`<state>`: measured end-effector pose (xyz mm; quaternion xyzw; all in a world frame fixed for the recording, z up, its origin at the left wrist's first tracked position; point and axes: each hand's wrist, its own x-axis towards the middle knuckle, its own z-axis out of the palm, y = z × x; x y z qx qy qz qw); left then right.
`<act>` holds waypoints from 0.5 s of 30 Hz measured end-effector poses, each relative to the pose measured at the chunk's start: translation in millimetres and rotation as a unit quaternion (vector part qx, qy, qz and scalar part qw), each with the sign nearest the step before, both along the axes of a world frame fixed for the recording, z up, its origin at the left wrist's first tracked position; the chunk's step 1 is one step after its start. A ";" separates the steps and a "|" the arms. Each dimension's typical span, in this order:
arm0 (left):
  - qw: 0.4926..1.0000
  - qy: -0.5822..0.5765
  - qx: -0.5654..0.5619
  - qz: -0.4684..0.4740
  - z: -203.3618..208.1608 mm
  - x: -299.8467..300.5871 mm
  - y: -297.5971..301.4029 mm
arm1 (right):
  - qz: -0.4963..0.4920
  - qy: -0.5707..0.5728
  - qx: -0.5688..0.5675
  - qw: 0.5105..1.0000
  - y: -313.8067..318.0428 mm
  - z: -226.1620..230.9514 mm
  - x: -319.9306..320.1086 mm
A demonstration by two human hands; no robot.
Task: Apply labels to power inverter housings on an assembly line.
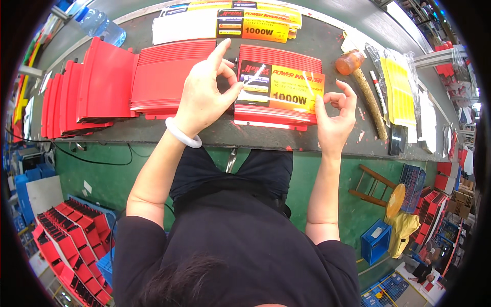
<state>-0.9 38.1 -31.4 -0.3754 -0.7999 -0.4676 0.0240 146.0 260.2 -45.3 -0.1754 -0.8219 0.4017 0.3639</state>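
Note:
A yellow-and-black printed label [296, 88] lies over the ribbed top of a red power inverter case [281, 55] in front of me. My left hand [207, 89] pinches the label's left edge between thumb and finger, its other fingers raised. At the opposite edge, the thumb and curled fingers of my right hand [337, 115] close on the label's right side. Whether the label's underside touches the case everywhere cannot be seen. Left of it stands another red case [169, 77] without a label, partly behind my left hand.
More red cases [105, 82] lean in a row at the left. Stacked labels [258, 25] lie along the back, near a water bottle [105, 28]. At right are a mallet [364, 87], a marker [377, 89], yellow sheets [398, 87] and a dark phone-like object [397, 140].

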 end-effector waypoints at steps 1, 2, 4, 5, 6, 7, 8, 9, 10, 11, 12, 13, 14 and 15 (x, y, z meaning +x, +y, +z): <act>1.000 0.001 0.001 -0.001 -0.1 0.0 0.1 | -0.001 -0.001 0.002 1.000 -0.1 0.0 0.0; 1.000 0.001 0.002 -0.002 -0.1 0.0 0.2 | -0.001 -0.001 0.001 1.000 0.0 0.0 0.0; 1.000 0.001 0.002 -0.002 0.2 0.0 0.3 | -0.003 -0.006 -0.004 1.000 0.1 -0.1 0.1; 1.000 -0.001 0.002 -0.003 0.3 0.0 0.3 | -0.004 -0.005 -0.004 1.000 0.3 -0.6 0.0; 1.000 0.000 0.002 -0.003 0.1 -0.1 0.3 | -0.002 -0.003 -0.009 1.000 0.5 -1.4 -0.2; 1.000 0.000 0.003 -0.003 -0.1 -0.2 0.3 | 0.000 0.000 -0.013 1.000 0.7 -1.9 -0.3; 1.000 -0.001 0.004 -0.002 -0.2 -0.3 0.4 | -0.001 0.000 -0.013 1.000 0.6 -1.6 -0.2; 1.000 -0.001 0.004 -0.003 -0.2 -0.3 0.5 | -0.001 -0.001 -0.014 1.000 0.5 -1.2 0.0; 1.000 -0.001 0.005 -0.004 -0.2 -0.4 0.6 | -0.001 -0.002 -0.015 1.000 0.4 -0.8 0.2; 1.000 0.000 0.004 -0.004 -0.1 -0.4 0.3 | 0.000 -0.002 -0.015 1.000 0.3 -1.2 0.1; 1.000 0.000 0.004 -0.003 0.0 -0.5 0.0 | 0.000 -0.001 -0.019 1.000 0.4 -1.7 0.0; 1.000 0.000 0.002 -0.004 0.2 -0.5 -0.2 | 0.000 -0.001 -0.022 1.000 0.5 -2.2 0.0; 1.000 -0.001 0.001 -0.005 0.4 -0.5 0.0 | 0.000 -0.001 -0.022 1.000 1.0 -2.6 0.2; 1.000 -0.001 0.002 -0.005 0.9 -0.2 0.4 | 0.000 -0.002 -0.021 1.000 1.6 -3.0 0.5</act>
